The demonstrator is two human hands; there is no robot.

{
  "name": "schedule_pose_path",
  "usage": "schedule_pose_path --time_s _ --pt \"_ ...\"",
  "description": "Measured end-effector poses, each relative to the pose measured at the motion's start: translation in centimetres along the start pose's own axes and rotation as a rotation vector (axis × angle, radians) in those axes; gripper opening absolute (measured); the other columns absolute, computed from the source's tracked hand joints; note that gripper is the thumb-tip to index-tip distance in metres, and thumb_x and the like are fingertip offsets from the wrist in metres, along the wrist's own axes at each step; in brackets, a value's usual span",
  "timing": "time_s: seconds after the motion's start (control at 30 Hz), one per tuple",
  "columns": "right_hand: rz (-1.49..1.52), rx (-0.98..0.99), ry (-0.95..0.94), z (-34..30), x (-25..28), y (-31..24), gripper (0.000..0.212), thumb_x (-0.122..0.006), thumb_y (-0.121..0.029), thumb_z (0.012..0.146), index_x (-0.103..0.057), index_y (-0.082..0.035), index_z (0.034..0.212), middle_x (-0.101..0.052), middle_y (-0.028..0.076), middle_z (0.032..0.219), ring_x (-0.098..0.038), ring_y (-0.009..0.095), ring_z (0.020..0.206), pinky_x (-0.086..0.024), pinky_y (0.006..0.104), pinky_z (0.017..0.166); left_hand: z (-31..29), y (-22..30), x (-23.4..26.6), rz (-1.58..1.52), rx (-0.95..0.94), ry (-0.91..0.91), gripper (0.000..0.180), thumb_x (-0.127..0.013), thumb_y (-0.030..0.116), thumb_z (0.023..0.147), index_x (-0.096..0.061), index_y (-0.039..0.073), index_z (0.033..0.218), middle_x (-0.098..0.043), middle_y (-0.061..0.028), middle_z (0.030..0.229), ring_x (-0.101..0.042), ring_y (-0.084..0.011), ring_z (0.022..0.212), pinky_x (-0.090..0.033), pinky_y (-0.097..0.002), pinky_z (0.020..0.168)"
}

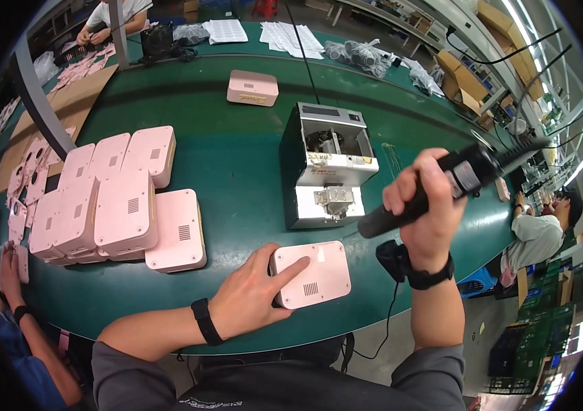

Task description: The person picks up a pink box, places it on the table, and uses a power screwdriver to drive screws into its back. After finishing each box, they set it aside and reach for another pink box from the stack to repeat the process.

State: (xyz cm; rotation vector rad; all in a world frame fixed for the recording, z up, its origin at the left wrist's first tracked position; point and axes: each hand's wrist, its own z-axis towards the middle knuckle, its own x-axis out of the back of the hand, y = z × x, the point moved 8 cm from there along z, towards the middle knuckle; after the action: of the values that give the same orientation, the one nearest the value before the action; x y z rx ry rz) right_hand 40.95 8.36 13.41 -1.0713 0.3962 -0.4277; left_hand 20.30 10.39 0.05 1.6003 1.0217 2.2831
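Pink housing (312, 274) lies flat at the near edge of the green counter (237, 171), directly before the person, long axis running left to right and tilted slightly up toward the right. Left hand (254, 294) rests on it: palm at the left end, index finger stretched across the top face, pinning it down. Right hand (425, 205) is closed in a full fist around a black electric screwdriver (442, 188), raised above and to the right of the housing; tool body slants, its lower end pointing down-left toward the housing's right end. Tip not touching anything that I can see. Left hand is the one in contact; right hand near but clear.

White screw feeder (329, 164) stands just behind the housing; its contents cannot be made out. Stack of like pink housings (120, 198) sits to the left, one lone housing (252, 88) farther back. No open containers visible nearby.
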Motion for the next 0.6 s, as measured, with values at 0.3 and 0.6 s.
schedule_pose_path --time_s 0.3,0.6 --pt "0.028 -0.011 0.025 -2.3 1.1 0.2 0.018 -0.054 -0.024 0.094 -0.049 -0.007 0.094 -0.047 0.004 0.06 -0.046 0.014 0.046 -0.042 0.0313 0.05 0.1 -0.2 -0.4 0.007 0.005 0.009 0.088 -0.087 0.025 0.063 -0.048 0.024 0.142 -0.041 -0.0253 0.131 -0.057 -0.0426 0.104 -0.054 -0.044 0.085" --pt "0.07 -0.054 0.035 -2.2 1.6 2.8 0.017 -0.053 -0.024 0.093 -0.048 -0.007 0.093 -0.047 0.004 0.061 -0.044 0.014 0.046 -0.043 0.0322 0.051 0.2 -0.4 -0.7 0.002 0.031 -0.02 0.09 -0.087 0.025 0.063 -0.047 0.023 0.143 -0.04 -0.0257 0.132 -0.057 -0.0425 0.104 -0.054 -0.0439 0.085"
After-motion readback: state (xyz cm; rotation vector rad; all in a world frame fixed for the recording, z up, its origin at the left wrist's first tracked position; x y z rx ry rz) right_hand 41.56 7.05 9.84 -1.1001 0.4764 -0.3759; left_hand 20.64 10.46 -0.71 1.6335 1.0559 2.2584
